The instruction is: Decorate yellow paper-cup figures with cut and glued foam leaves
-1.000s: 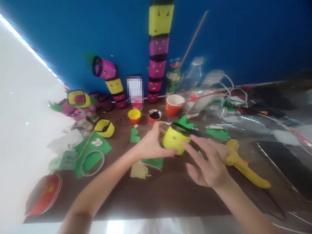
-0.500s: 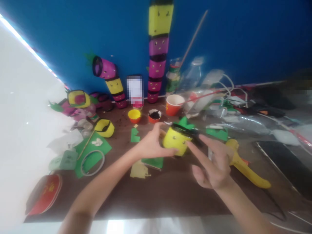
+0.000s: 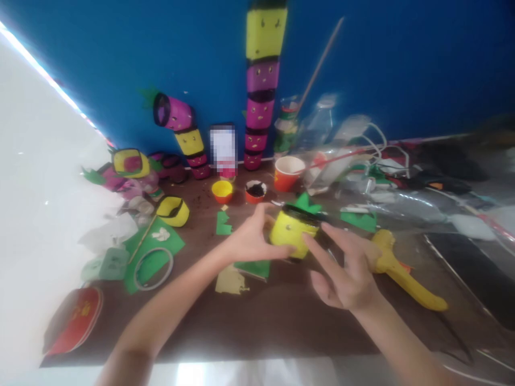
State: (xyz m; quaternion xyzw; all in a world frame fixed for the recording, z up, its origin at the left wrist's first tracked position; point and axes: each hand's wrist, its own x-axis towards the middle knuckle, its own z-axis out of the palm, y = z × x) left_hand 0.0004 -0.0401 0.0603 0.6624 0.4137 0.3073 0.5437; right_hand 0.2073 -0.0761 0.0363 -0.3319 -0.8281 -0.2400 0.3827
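A small yellow pot [image 3: 290, 231] with a black rim and green paper leaves behind it sits on the brown table [image 3: 273, 316]. My left hand [image 3: 249, 238] is wrapped round its left side, thumb on top and fingers underneath. Just right of the pot, my right hand [image 3: 346, 268] has its fingers spread, and the fingertips touch the pot's right side and rim. Green paper scraps [image 3: 253, 268] lie under my left hand.
A tall stack of yellow and purple painted pots [image 3: 261, 80] leans on the blue wall. Small orange cups [image 3: 222, 191], a red paper cup [image 3: 286, 172], a yellow glue gun [image 3: 402, 273], a tape ring [image 3: 153, 268], a red lid [image 3: 72, 320] and plastic bags [image 3: 386, 198] lie around.
My right hand's fingers shifted slightly along the pot's right side and rim. The pot and my left hand stay almost where they were.
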